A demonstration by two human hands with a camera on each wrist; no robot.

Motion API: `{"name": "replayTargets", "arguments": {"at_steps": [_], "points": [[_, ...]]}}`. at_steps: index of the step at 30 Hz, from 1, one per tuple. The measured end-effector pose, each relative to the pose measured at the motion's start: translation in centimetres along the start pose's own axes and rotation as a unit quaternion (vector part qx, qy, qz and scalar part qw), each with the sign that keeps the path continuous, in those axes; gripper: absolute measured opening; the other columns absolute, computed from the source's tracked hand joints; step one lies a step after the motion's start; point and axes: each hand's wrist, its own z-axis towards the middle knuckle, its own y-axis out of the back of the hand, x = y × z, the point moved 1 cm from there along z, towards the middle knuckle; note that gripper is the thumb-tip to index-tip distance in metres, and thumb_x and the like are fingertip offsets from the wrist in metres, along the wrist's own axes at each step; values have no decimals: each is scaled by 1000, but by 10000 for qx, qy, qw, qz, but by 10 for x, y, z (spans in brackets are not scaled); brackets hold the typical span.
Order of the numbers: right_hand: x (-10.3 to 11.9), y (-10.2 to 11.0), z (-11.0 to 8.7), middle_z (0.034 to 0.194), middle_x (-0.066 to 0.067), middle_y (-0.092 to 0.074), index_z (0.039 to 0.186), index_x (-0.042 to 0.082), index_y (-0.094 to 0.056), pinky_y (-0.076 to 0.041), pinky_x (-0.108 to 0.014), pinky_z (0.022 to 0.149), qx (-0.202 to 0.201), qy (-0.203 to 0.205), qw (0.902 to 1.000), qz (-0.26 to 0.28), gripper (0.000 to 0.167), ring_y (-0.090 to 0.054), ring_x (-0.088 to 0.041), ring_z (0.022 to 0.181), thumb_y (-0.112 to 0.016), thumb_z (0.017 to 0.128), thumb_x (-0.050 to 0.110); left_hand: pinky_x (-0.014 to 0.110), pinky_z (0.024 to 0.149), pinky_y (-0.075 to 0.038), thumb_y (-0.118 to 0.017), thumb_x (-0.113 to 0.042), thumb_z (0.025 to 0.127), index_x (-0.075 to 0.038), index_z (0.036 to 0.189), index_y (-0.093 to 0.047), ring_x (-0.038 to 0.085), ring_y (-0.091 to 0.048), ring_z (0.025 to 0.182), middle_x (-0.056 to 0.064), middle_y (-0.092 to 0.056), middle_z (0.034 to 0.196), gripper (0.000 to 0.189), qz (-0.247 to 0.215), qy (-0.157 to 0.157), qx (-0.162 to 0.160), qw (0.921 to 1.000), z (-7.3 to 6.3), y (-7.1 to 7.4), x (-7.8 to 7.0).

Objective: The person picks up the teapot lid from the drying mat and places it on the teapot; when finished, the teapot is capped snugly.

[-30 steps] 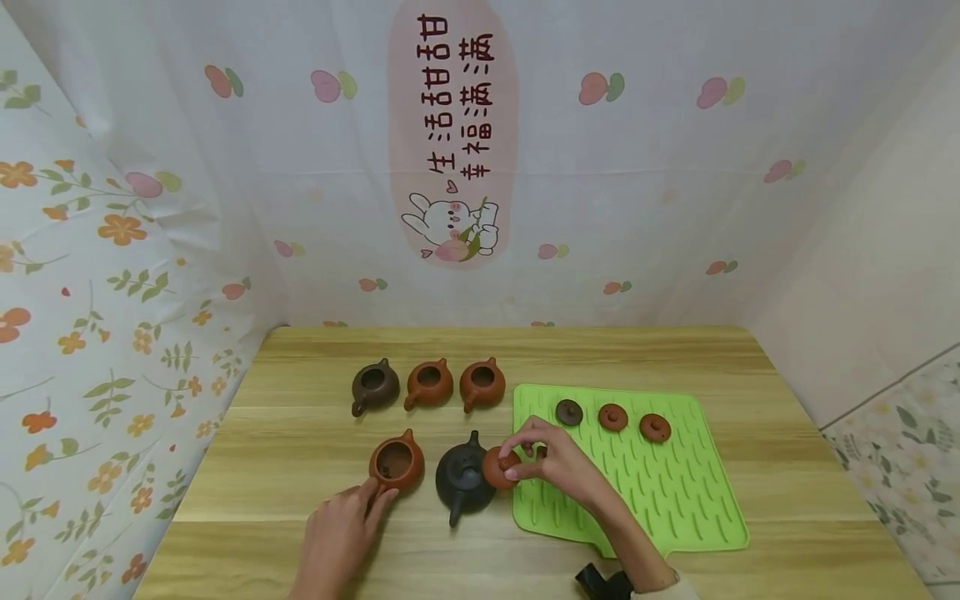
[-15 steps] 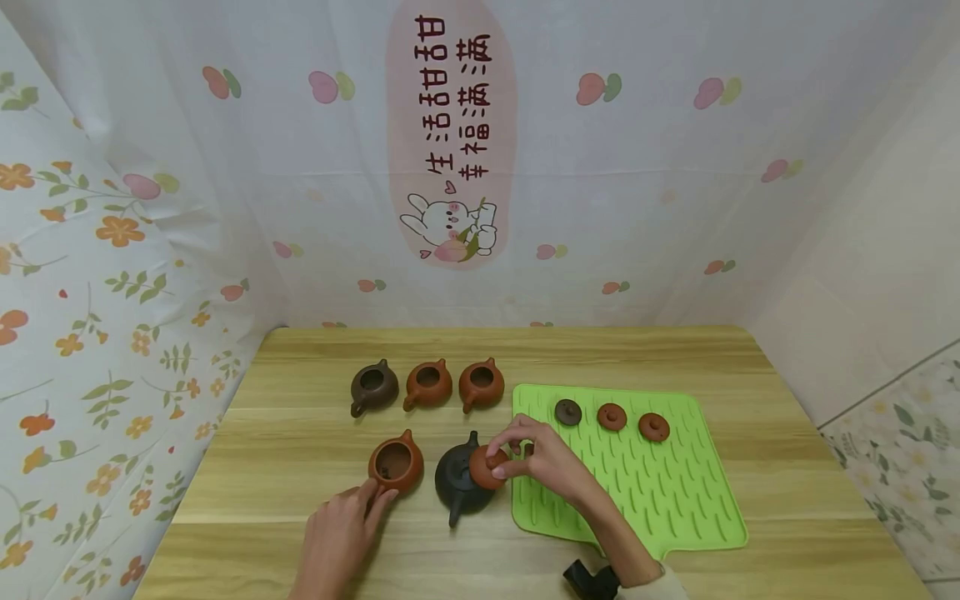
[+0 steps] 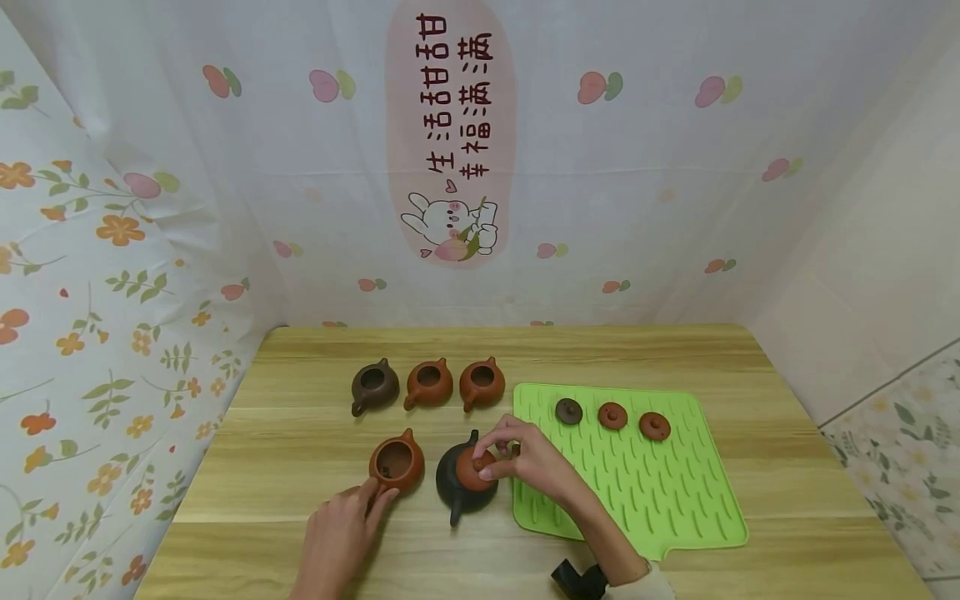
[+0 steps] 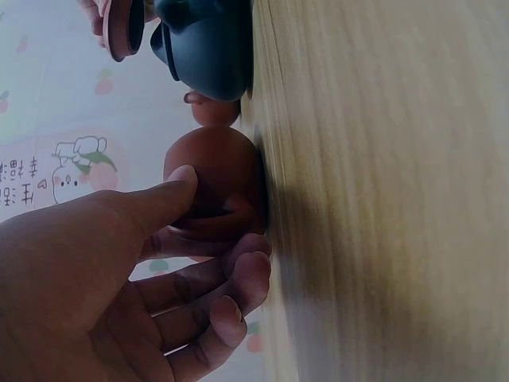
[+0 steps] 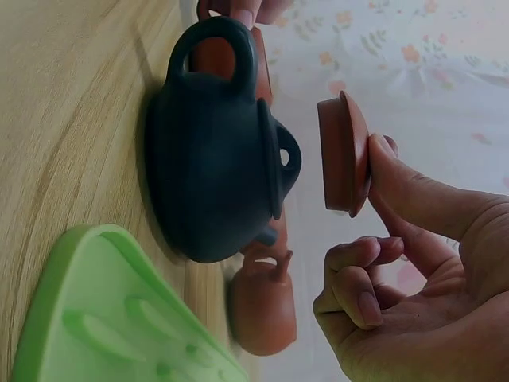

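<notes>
My left hand grips the handle of an orange-brown teapot, which stands lidless on the table. In the left wrist view the thumb lies against the top of that teapot, the other fingers at its handle. My right hand pinches the knob of a reddish-brown lid. This lid hangs over a black teapot, overlapping it in the head view. The right wrist view shows the lid held apart from the black teapot, which wears its own black lid.
Behind stand a dark brown teapot and two reddish teapots, one left and one right, all lidless. A green ridged mat bears a dark lid and two reddish lids, the nearer and farther right.
My right hand has carried the reddish-brown lid leftward from the black teapot's right side to above it. The left hand and its teapot have stayed in place.
</notes>
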Motion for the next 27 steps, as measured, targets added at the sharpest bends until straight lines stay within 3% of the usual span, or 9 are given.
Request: {"name": "replayTargets", "arguments": {"at_steps": [4, 11, 13, 16, 20, 23, 27], "points": [[3, -2, 3, 99, -13, -63, 103, 10, -84, -44, -28, 76, 11, -3, 10000, -44, 15, -49, -12, 82, -90, 89, 10, 37, 48, -31, -67, -52, 108, -22, 79, -53, 9, -35, 54, -10, -42, 62, 44, 80, 0, 28, 10000, -1, -6, 5], [9, -8, 8, 100, -4, -62, 103, 12, -84, -45, -30, 80, 146, -43, 9999, 23, 13, -50, -15, 85, -89, 91, 11, 39, 46, -33, -65, -52, 108, -20, 77, -50, 9, -35, 53, -10, -41, 61, 47, -47, -108, -159, 9998, 4, 13, -12], [11, -9, 9, 99, -3, -61, 102, 12, -84, -45, -30, 80, 124, -49, 9999, -9, 13, -50, -15, 85, -89, 91, 10, 39, 46, -34, -67, -51, 108, -20, 77, -50, 10, -36, 53, -9, -42, 61, 46, -58, -47, -57, 10000, 5, 16, -14], [12, -11, 11, 99, -2, -63, 101, 12, -84, -45, -29, 79, 79, -41, 9999, -47, 13, -51, -14, 85, -90, 90, 9, 40, 46, -34, -75, -44, 104, -20, 78, -51, 10, -37, 53, -9, -43, 61, 43, -46, 17, 31, 10000, 4, 13, -11], [14, -13, 14, 101, -2, -64, 103, 9, -83, -45, -30, 79, 122, -11, 9999, 20, 15, -51, -13, 86, -90, 89, 9, 38, 47, -32, -79, -43, 102, -22, 78, -51, 8, -37, 53, -11, -42, 61, 42, 56, 4, 30, 10000, 0, -2, 2], [15, -14, 15, 103, -4, -64, 103, 8, -83, -44, -31, 79, 147, -20, 9999, 48, 16, -50, -14, 87, -90, 89, 9, 34, 48, -32, -75, -49, 104, -24, 78, -51, 7, -38, 53, -12, -43, 61, 43, 145, 51, 127, 9998, -3, -14, 13], [16, -16, 17, 102, -4, -64, 103, 9, -83, -43, -31, 79, 97, -44, 9999, -77, 16, -50, -15, 87, -91, 89, 8, 35, 47, -32, -72, -51, 105, -24, 79, -51, 8, -40, 52, -12, -44, 61, 43, 60, 13, 39, 10000, -2, -12, 11]]}}
